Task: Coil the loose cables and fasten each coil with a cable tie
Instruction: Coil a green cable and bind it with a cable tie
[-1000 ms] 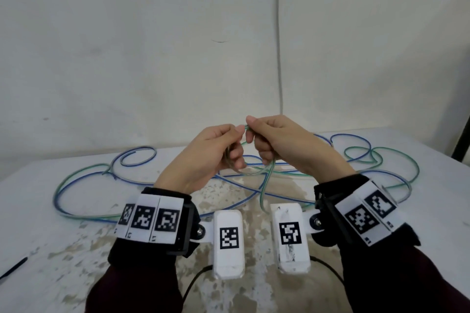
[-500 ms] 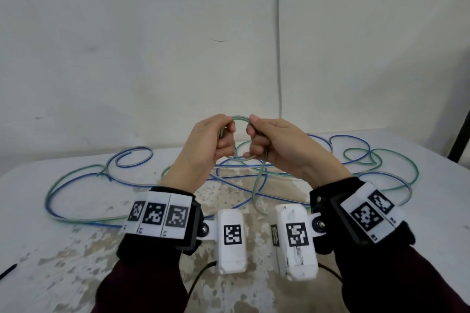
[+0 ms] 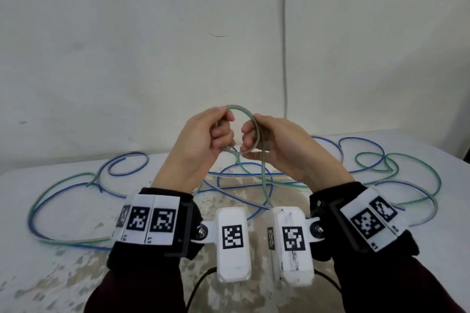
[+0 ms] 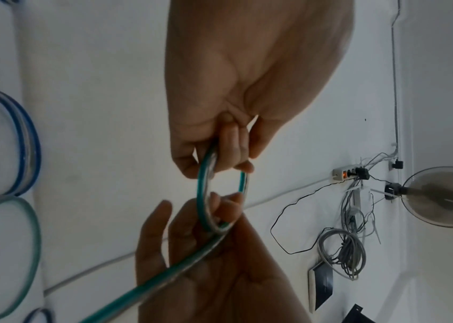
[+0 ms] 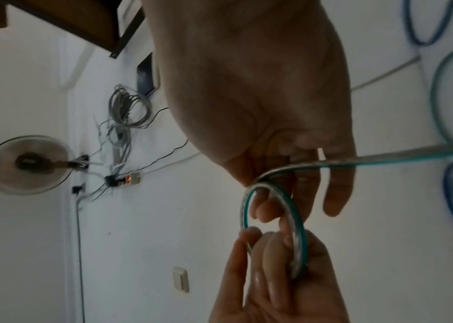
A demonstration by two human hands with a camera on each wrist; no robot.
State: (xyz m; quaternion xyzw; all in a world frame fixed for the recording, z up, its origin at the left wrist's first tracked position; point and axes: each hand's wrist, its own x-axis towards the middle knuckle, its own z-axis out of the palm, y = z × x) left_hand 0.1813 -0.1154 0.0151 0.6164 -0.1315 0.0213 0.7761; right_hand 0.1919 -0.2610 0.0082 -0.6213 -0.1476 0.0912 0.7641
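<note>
While both hands are raised above the white table (image 3: 50,274), the person works a small loop of green cable (image 3: 250,119) between them. Her or his left hand (image 3: 201,145) has thumb and fingers curled round the left side of the loop, and the right hand (image 3: 279,145) has its fingers closed round the right side, so each hand grasps the same cable. Seen from the left wrist, the loop is a tight ring of what looks like two turns lying together, green on one face and pale on the other, pinched at the top by the left hand's fingers (image 4: 230,142) and at the bottom by those of the right hand. From the right hand, the free length of the green cable hangs down to the table and joins the loose run lying there. That run spreads in wide curves across the far half of the table, tangled with a blue cable (image 3: 127,160) whose loops lie to the left and to the right of the hands. Both wrists carry black bands with white marker blocks (image 3: 232,236). Beyond the hands, the wrist views show a wall with a power strip (image 4: 349,173), a bundle of grey wires (image 4: 341,251) and a round fan (image 4: 440,196).
</note>
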